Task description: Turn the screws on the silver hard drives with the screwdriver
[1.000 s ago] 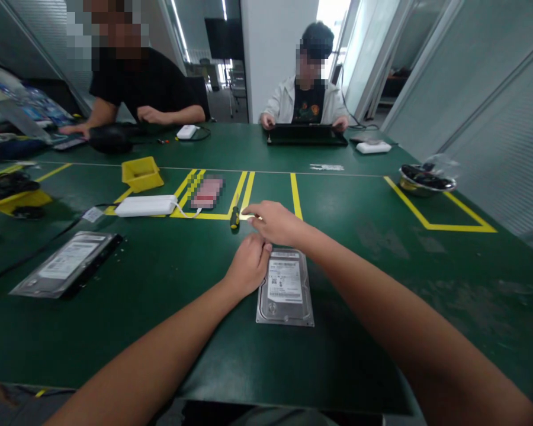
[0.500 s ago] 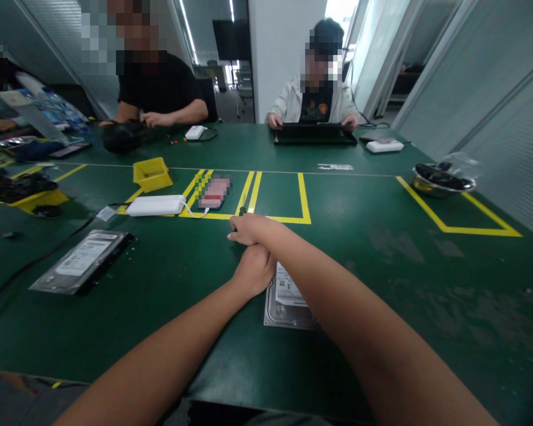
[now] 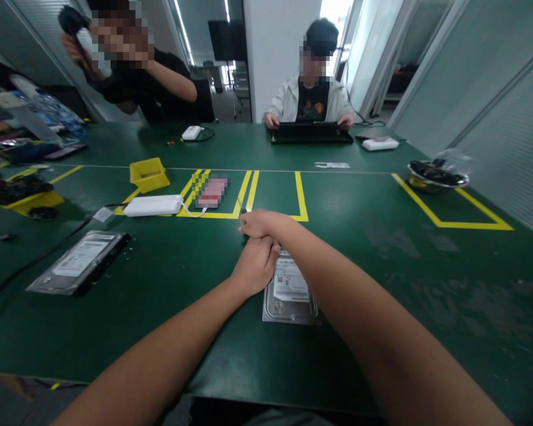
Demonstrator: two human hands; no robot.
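Observation:
A silver hard drive with a white label lies on the table in front of me, its far end partly hidden by my hands and right forearm. My left hand is closed over its left edge. Just beyond, my right hand reaches across above my left one, fingers curled around what looks like a screwdriver. Only its thin shaft and a bit of the dark handle show, pointing away from me. Another hard drive rests on the left side of the table.
A white power strip, a phone on a cable and a yellow bin stand beyond the left drive. At right is a metal bowl of dark parts. Across the table, one person holds a black panel; another lifts a black object.
My right hand has shifted slightly right with the screwdriver, and my left hand slightly away from me. More of the drive's label shows. The person at left has raised the black object from the table.

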